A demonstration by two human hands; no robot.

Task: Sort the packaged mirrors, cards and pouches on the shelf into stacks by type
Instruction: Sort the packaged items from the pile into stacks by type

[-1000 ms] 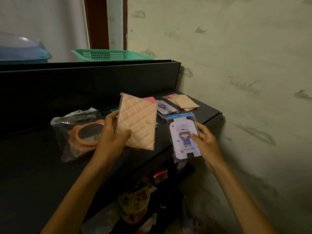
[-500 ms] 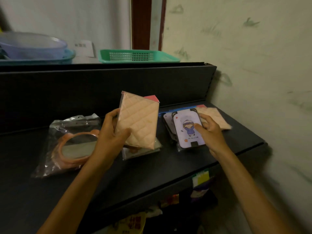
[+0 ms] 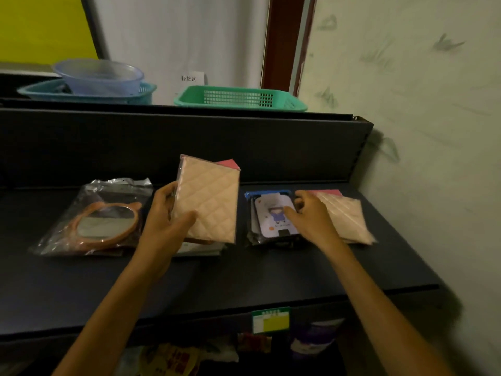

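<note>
My left hand point(image 3: 165, 221) grips a peach quilted pouch point(image 3: 210, 202), held upright above the dark shelf point(image 3: 244, 278); a pink-red corner of another packet shows behind its top. My right hand point(image 3: 311, 218) rests on a stack of packaged cartoon cards point(image 3: 273, 218) with a blue header, thumb on the top card and fingers at its right edge. Another peach quilted pouch point(image 3: 349, 218) lies flat just right of the cards. A packaged orange-rimmed mirror point(image 3: 105, 223) in a clear bag lies at the left. A flat packet point(image 3: 200, 248) lies under the held pouch.
A black back panel point(image 3: 189, 147) rises behind the shelf. On top of it stand a green basket point(image 3: 238, 97) and a blue basket point(image 3: 86, 93) holding a clear bowl. A wall closes the right side. A price tag point(image 3: 269, 320) hangs on the shelf's front edge.
My right hand carried the cartoon card from off the shelf edge onto the card stack and laid it down. The left hand kept the quilted pouch upright. The camera view shifted left.
</note>
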